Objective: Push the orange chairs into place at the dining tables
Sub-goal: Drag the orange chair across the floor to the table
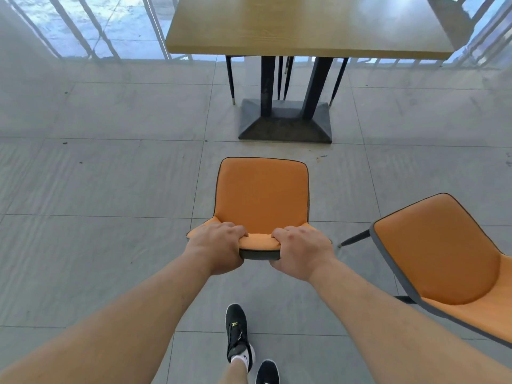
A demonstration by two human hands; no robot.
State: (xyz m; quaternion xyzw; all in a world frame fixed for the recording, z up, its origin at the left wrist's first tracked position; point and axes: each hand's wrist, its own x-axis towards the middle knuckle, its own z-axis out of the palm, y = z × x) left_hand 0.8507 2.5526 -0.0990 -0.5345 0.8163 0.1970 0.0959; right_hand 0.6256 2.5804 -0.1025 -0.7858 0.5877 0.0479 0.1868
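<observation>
Nearest the camera, a black sneaker point(236, 332) was planted mid-stride on the grey tiled floor point(110, 176), a second shoe just behind it at the bottom edge; both forearms reached forward from there. The left hand point(214, 249) and the right hand point(300, 252) were each clenched over the top edge of the backrest of the orange chair point(263, 198), fingers curled over the front, thumbs hidden behind; the two grips sat close together, either side of the middle. That chair stood out on the open floor, its seat pointing at the wooden worktop point(304, 26) but well short of it, the front edge near the dark pedestal base point(285, 126) without touching it. A second orange chair point(443, 259) stood to the right, turned at an angle, its thin black leg close to the right hand.

The step in hand appeared to be the push itself, barely begun. Doing it well would likely mean keeping even pressure from both hands so the seat tracked straight; aiming it a touch left of the pedestal, since the base lay almost dead ahead of the seat and could catch the front legs; and easing off as the seat slid under the worktop's near edge. Thin dark legs beyond the pedestal suggested another chair already tucked in on the far side.
</observation>
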